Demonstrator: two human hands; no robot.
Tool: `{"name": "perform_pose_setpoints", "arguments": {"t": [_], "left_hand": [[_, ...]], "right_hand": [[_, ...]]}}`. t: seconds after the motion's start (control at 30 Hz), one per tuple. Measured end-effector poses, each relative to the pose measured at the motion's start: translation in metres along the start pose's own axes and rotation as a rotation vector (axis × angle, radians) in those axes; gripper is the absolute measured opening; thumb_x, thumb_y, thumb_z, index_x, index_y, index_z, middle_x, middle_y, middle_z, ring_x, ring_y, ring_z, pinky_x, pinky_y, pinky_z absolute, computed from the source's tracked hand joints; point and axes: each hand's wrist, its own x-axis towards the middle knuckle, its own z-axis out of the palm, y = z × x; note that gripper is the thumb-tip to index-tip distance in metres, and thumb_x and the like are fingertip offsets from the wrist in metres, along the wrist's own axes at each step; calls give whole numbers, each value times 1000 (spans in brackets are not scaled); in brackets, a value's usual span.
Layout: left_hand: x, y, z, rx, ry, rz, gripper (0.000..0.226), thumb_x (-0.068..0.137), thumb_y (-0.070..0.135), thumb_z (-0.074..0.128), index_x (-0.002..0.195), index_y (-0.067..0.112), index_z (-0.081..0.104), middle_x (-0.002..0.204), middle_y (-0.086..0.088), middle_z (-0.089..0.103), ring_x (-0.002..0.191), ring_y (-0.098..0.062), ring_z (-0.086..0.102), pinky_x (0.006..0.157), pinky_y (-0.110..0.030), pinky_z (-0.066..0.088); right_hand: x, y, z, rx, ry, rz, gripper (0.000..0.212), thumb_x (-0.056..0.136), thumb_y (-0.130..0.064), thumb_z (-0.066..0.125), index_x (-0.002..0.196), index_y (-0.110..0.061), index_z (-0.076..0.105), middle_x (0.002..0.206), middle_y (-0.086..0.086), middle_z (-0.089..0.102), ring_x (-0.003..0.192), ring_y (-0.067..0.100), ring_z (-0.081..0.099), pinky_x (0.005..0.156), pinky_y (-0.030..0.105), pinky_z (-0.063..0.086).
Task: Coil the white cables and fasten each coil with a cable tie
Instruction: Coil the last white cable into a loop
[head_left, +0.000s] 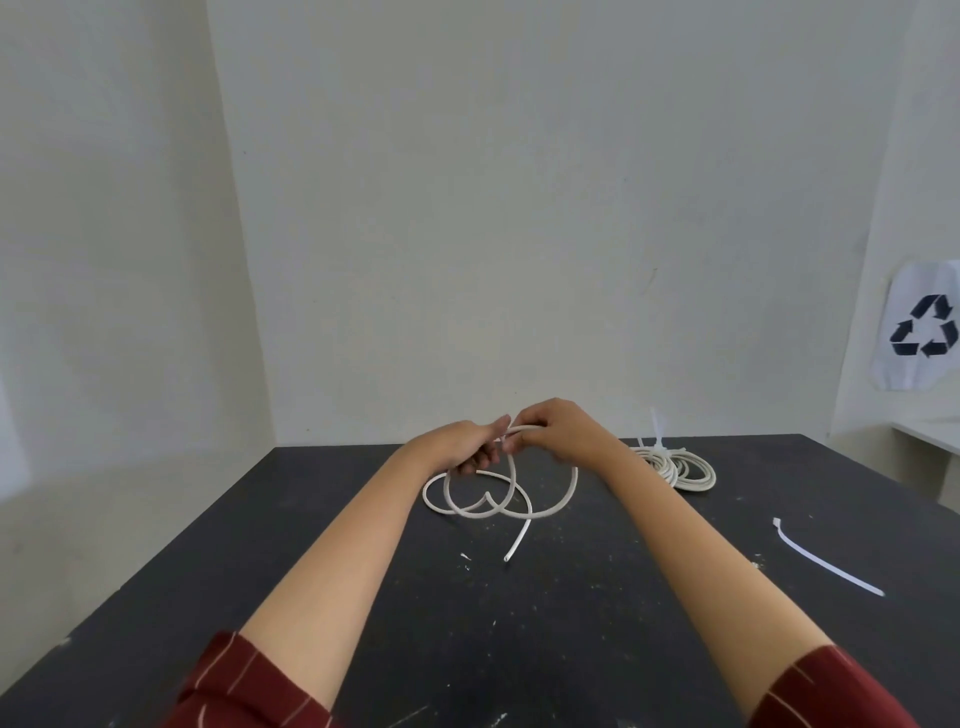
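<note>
I see both forearms stretched forward over the dark table (363, 649), striped dark-red sleeves (244, 686) pushed up near the elbows, and the two hands meeting above the far middle of the tabletop. The left hand (467, 447) lies palm inward with its fingers curled round the white cable (488, 506), thumb pointing toward the other hand. The right hand (553, 426) arches over from the other side and pinches the same cable at the top of a raised loop, fingertips touching or nearly touching the left thumb. Below the hands the cable sprawls in loose overlapping loops on the table, one free end pointing toward me. Just beyond the right wrist rests a finished coil (678, 467) with a cable tie (655, 426) sticking up from it. A spare cable tie (826, 558) lies flat, well apart, on the right. On the right wall hangs a sheet with a recycling symbol (922, 327).
</note>
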Motion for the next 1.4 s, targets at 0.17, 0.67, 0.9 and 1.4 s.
{"name": "perform_pose_setpoints", "arguments": {"t": [0.17, 0.67, 0.9, 1.4], "left_hand": [[1, -14, -1, -276, -99, 55, 48, 100, 47, 35, 77, 14, 60, 66, 4, 53, 50, -5, 43, 53, -17, 36], [3, -37, 5, -689, -203, 79, 40, 100, 43, 34, 71, 19, 46, 56, 9, 42, 48, -7, 36, 52, -20, 29], [-5, -34, -7, -772, -559, -109, 45, 97, 31, 38, 124, 1, 58, 90, -3, 74, 80, -14, 70, 81, -28, 53], [-18, -35, -39, -586, -659, 60, 38, 74, -2, 51, 111, 5, 49, 69, 9, 40, 55, -3, 33, 59, -18, 32]], "right_hand": [[2, 5, 1, 11, 95, -59, 19, 72, -26, 85, 71, -12, 73, 49, -13, 49, 44, 2, 40, 43, 15, 31], [-11, 29, 15, 356, 14, -73, 35, 86, -9, 73, 117, -20, 62, 103, 12, 72, 93, 21, 72, 86, 26, 55], [-7, 32, 19, 337, 24, -54, 35, 80, 1, 73, 106, -15, 55, 88, 10, 75, 80, 17, 71, 73, 25, 55], [-11, 28, 7, 344, -203, -3, 16, 85, -22, 76, 97, -13, 70, 91, 9, 69, 86, 12, 64, 78, 26, 52]]}}
